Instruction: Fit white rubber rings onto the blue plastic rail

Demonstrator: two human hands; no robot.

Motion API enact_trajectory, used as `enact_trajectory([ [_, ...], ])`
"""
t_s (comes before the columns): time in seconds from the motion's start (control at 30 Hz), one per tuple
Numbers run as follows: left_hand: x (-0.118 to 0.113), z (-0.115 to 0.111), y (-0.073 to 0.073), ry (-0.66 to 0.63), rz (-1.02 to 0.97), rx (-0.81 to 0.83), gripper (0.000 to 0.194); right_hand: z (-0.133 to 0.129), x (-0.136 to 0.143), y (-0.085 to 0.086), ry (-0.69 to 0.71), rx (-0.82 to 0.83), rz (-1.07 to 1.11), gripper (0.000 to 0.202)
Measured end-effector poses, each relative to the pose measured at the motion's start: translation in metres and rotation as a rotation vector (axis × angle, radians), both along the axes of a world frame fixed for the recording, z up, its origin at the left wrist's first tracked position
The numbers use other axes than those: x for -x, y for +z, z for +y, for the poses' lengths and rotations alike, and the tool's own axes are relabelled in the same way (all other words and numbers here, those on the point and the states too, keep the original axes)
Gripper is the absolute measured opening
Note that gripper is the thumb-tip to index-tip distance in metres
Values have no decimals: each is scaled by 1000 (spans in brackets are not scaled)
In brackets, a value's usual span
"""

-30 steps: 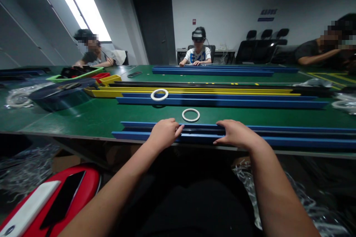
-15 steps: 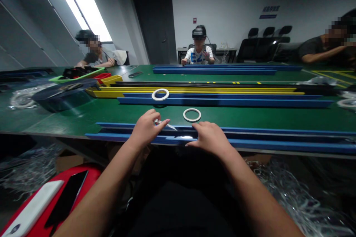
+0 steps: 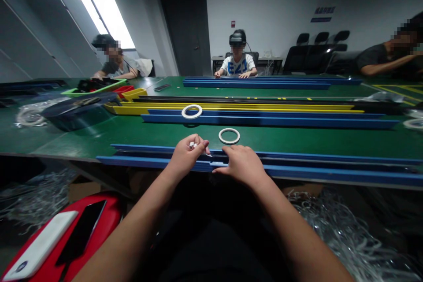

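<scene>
A long blue channel strip (image 3: 313, 169) lies along the near edge of the green table. Over its middle, my left hand (image 3: 189, 153) pinches a small white strip (image 3: 193, 145), whose tip points toward the channel. Just to the right, my right hand (image 3: 243, 163) rests at the channel with thumb and fingers apart, one on each side of it; nothing shows between them. Beyond my hands a white tape ring (image 3: 229, 129) lies flat on the table. Another white ring (image 3: 191, 105) sits on further blue strips (image 3: 297, 122).
Yellow strips (image 3: 132, 109) and black strips lie farther back. At the left are a dark roll (image 3: 79, 116), a green tray (image 3: 112, 87) and bagged rings (image 3: 31, 116). A red stool (image 3: 89, 229) holds two phones. Three people sit around the table.
My left hand has moved right, closer to my right hand, with the white strip in its fingers. My right hand has shifted slightly left. The person opposite has lowered a hand to the table.
</scene>
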State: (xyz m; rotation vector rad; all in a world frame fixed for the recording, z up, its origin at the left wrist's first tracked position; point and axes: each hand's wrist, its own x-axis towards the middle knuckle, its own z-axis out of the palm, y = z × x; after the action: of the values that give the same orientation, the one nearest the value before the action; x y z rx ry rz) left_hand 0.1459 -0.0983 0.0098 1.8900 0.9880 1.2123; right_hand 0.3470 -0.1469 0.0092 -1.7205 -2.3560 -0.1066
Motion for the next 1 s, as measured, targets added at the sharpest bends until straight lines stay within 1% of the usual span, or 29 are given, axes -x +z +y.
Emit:
enact_trajectory([
  [0.03,0,0,-1,10,10,22,37,0,0,0,-1,-2,0,69],
  [0.1,1,1,-1,109,100,-11,37,0,0,0,-1,-8,2,69],
  [0.17,2,2,2,224,259,-93,33,0,-1,-1,1,-21,5,70],
  [0.2,3,2,3,257,349,-133,29,-1,-1,-2,1,-29,7,70],
  [0.27,4,3,5,255,519,-195,22,-2,-2,-3,3,-46,13,69],
  [0.37,5,4,6,184,727,-251,20,-3,-3,-5,3,-87,19,67],
  [0.43,4,3,4,182,832,-268,23,-2,-3,-6,-1,-124,20,66],
  [0.57,0,3,1,255,985,-239,36,3,-1,-7,-22,-166,27,69],
  [0.63,-2,4,-1,272,1023,-221,40,5,0,-7,-31,-152,27,70],
  [0.7,-3,6,-2,276,1033,-206,42,6,-2,-4,-18,-121,27,67],
  [0.77,-2,8,-2,268,1014,-193,43,7,-11,-1,12,-75,29,62],
  [0.83,0,11,-4,245,967,-186,42,7,-31,4,25,-10,25,62],
  [0.9,2,13,-6,221,902,-188,40,8,-57,8,3,85,4,68],
  [1.0,0,16,-9,209,795,-199,39,9,-94,12,-93,249,-15,79],
])
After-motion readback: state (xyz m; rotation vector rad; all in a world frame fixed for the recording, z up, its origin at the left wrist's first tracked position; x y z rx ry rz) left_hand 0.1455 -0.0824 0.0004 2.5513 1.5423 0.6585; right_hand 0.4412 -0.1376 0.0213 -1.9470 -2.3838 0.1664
